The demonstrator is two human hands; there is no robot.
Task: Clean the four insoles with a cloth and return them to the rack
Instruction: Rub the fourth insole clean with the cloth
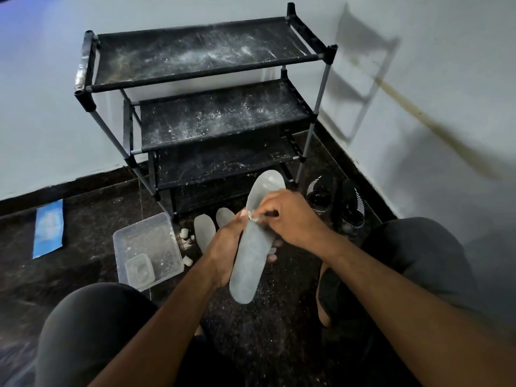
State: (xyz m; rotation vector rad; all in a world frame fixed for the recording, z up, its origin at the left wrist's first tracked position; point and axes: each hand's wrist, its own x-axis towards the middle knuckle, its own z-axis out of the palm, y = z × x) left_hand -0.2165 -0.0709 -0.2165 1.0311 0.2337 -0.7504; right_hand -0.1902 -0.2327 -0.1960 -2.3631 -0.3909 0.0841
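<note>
A long grey insole [248, 263] is held upright-tilted in front of me, toe end toward the rack. My left hand [223, 247] grips it from the left side and underneath, fingertips showing at its right edge. My right hand [290, 216] is curled over its upper half, pinching a small white cloth [252, 216] against the surface. Two more grey insoles [205, 233] [224, 216] lie on the dark floor behind my left hand. The black shoe rack [206, 76] stands against the wall, its shelves dusty and bare.
A clear plastic tub [164, 261] with a smaller container inside sits on the floor at left, small white caps beside it. A pair of black shoes [335, 202] stands right of the rack. A blue packet [49, 227] lies far left. My knees frame the bottom.
</note>
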